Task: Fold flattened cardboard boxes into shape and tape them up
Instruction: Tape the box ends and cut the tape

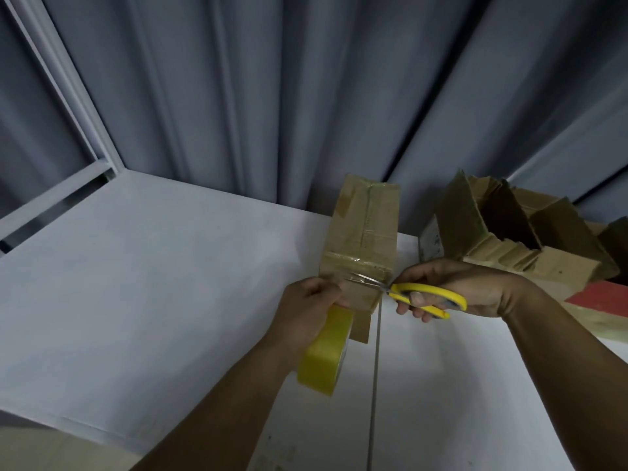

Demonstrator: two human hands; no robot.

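Head view: grey curtain (272,96), white tabletop (153,300), tape-cutting at a cardboard box (363,232).
Stands near the tabletop's back edge, seams taped, with a heap of open boxes (509,232) just to its right. Grips a yellow tape roll (326,355) in the left hand (309,307), fingers curled round it, against the box's near face. Holds yellow-handled scissors (428,297) in the right hand (469,290), fingers through the loops, blades parted at the tape.

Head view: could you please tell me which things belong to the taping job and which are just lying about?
In use: box, tape roll in left hand, scissors in right hand.
Lying about: open boxes at right, red board, curtain.
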